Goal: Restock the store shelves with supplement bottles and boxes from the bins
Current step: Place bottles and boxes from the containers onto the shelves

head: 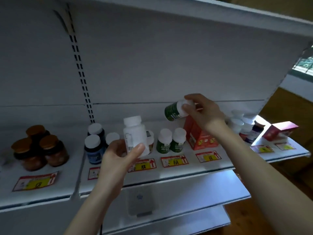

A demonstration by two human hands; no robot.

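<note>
While both hands hold bottles, the white metal shelf [186, 168] waits.
Curled round a tall white plastic bottle [134, 133], the left hand [118, 155] keeps it upright at 9 o'clock of two shelved green bottles [171, 141]; the right hand [201, 112] pinches the white cap of a tilted green bottle [172, 111] at 1 o'clock, likely to join them.

My white bottle [134, 133] looks smooth matt plastic; the shelf [186, 168] painted metal; the jars [54, 150] glossy; the tags [174, 160] paper.

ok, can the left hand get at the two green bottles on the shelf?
Probably not to grasp: the left hand grips a white bottle. The path looks free; the green bottles stand near the shelf front with nothing before them.
</note>
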